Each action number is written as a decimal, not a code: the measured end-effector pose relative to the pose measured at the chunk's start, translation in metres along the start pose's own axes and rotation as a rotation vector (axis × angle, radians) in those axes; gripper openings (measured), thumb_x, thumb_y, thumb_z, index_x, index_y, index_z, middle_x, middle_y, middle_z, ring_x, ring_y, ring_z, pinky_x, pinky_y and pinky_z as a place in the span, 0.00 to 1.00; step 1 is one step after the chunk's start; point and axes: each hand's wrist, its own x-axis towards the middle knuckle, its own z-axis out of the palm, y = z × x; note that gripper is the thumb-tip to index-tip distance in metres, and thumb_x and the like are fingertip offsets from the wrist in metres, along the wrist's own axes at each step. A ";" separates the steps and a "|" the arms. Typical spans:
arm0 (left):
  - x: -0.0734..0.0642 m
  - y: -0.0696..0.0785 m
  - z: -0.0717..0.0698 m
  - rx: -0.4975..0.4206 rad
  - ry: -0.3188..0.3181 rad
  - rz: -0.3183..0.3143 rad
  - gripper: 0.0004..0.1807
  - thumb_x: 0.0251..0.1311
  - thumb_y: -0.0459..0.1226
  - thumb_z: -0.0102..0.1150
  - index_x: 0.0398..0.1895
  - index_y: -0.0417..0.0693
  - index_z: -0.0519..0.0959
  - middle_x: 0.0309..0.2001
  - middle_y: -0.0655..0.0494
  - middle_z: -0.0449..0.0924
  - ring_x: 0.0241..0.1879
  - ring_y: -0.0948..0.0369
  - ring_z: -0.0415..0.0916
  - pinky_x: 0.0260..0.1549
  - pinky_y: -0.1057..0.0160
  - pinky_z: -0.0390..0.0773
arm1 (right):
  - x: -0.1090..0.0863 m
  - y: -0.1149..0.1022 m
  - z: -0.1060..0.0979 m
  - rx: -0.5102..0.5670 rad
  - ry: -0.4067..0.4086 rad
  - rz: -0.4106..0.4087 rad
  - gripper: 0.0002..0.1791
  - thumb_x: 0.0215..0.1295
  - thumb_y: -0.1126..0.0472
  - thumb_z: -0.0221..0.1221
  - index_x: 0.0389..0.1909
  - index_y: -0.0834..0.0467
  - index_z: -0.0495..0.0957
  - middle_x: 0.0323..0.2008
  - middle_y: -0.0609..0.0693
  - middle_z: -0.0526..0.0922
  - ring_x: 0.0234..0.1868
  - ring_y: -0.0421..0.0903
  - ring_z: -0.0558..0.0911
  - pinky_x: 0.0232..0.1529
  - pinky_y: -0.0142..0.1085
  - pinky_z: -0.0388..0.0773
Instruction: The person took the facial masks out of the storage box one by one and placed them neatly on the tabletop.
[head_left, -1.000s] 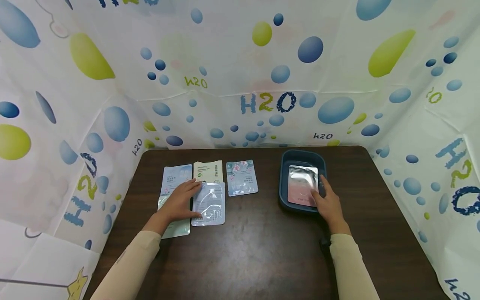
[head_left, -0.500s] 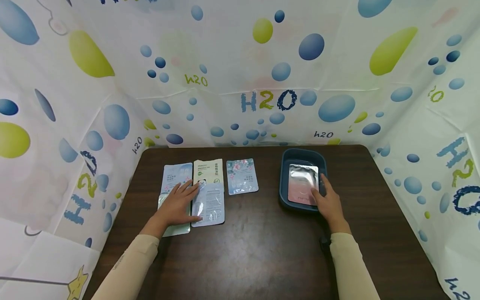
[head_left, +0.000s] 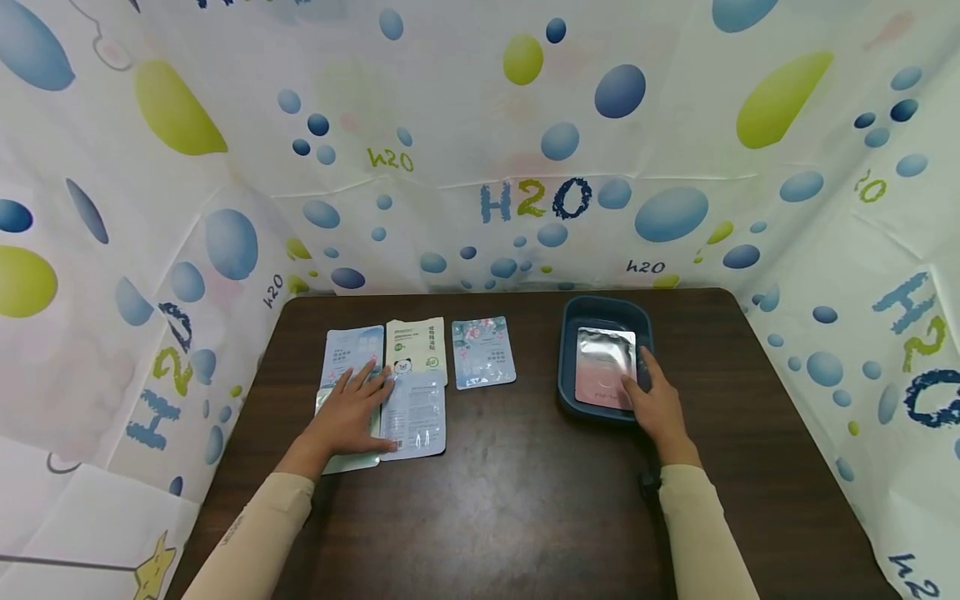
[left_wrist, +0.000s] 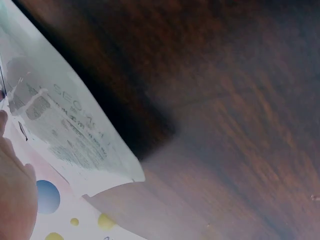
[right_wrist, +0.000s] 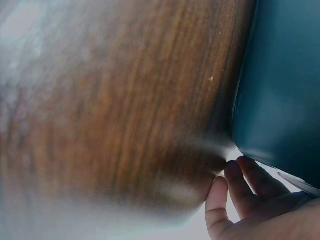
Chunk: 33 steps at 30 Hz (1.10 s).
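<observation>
My left hand (head_left: 348, 417), fingers spread, lies across several flat sachets at the table's left. Its thumb touches the silvery pale-blue sachet (head_left: 420, 417), and the fingertips overlap the light-blue sachet (head_left: 348, 346) and the pale-blue one's edge. Under the palm is a pale-green sachet (left_wrist: 75, 125), partly hidden. Above the pale-blue sachet sits a cream sachet (head_left: 412, 342) with a panda. My right hand (head_left: 662, 417) grips the right side of a dark-blue tray (head_left: 596, 308), thumb inside, other fingers (right_wrist: 257, 177) at the outer rim. A pink-and-silver sachet (head_left: 606, 367) sits in the tray beside the thumb.
A floral blue sachet (head_left: 483, 350) lies right of the cream one, apart from the group. The dark wooden table (head_left: 487, 517) ends at a white printed curtain (head_left: 450, 125) behind and on both sides.
My left hand has slid the silvery pale-blue sachet slightly down and left, uncovering the panda on the cream sachet. The right hand and tray stay put.
</observation>
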 end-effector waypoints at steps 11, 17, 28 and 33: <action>-0.003 -0.002 0.002 -0.026 -0.027 -0.001 0.65 0.41 0.75 0.65 0.78 0.46 0.62 0.81 0.49 0.54 0.82 0.44 0.43 0.78 0.35 0.45 | 0.002 0.001 0.001 -0.001 -0.010 0.010 0.43 0.77 0.38 0.47 0.83 0.38 0.35 0.82 0.64 0.44 0.80 0.71 0.48 0.73 0.73 0.47; -0.003 -0.003 0.004 -0.058 -0.041 -0.003 0.66 0.42 0.75 0.66 0.79 0.46 0.60 0.82 0.49 0.53 0.83 0.45 0.42 0.78 0.36 0.45 | 0.002 0.002 0.002 -0.003 -0.006 0.003 0.43 0.77 0.39 0.48 0.83 0.38 0.35 0.82 0.65 0.45 0.80 0.72 0.49 0.72 0.74 0.48; -0.002 -0.002 0.002 -0.098 -0.057 -0.022 0.67 0.41 0.73 0.67 0.80 0.46 0.58 0.83 0.50 0.51 0.83 0.45 0.40 0.79 0.37 0.43 | 0.001 0.003 0.003 0.000 -0.008 0.014 0.43 0.77 0.39 0.47 0.83 0.38 0.35 0.82 0.64 0.44 0.80 0.72 0.48 0.71 0.75 0.48; 0.000 -0.002 0.001 -0.193 -0.020 -0.068 0.63 0.48 0.69 0.67 0.81 0.44 0.56 0.83 0.47 0.50 0.83 0.43 0.38 0.78 0.35 0.44 | 0.001 0.001 0.002 -0.001 -0.008 0.013 0.43 0.77 0.39 0.48 0.83 0.38 0.35 0.82 0.64 0.44 0.80 0.72 0.48 0.71 0.75 0.48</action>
